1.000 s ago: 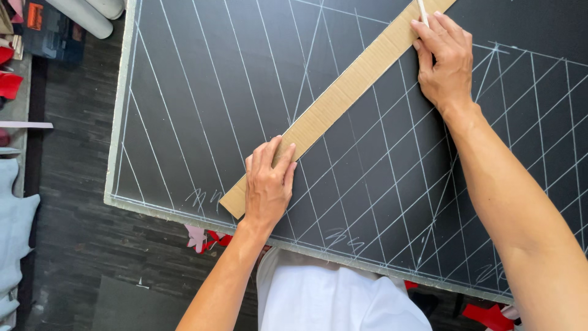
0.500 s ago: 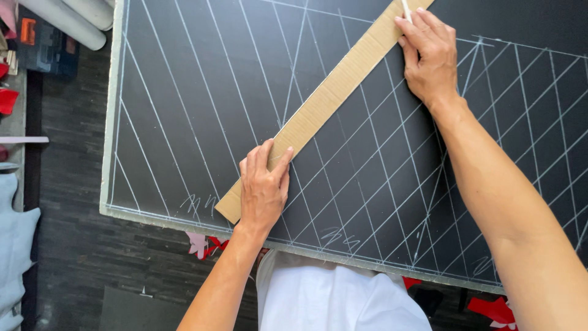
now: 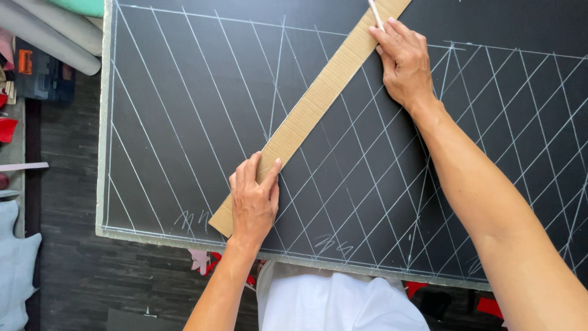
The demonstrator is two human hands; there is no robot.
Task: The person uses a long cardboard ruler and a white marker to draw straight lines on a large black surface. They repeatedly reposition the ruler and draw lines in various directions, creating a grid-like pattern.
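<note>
A long cardboard strip (image 3: 318,98) lies slantwise on a dark sheet (image 3: 184,92) covered with white chalk lines. My left hand (image 3: 253,202) presses flat on the strip's near end, fingers spread. Near the strip's far end, my right hand (image 3: 404,61) rests against the strip's edge and pinches a thin white chalk stick (image 3: 375,13) whose tip points away from me.
The sheet lies on a pale board whose edge (image 3: 101,153) runs along the left and front. Grey and green fabric rolls (image 3: 55,30) lie at the upper left. A dark box (image 3: 40,76), red scraps (image 3: 7,129) and pale blue cloth (image 3: 15,263) sit on the floor at left.
My right hand with the chalk has slid a little toward me along the strip's edge. My left hand keeps pressing the near end. The view has shifted slightly.
</note>
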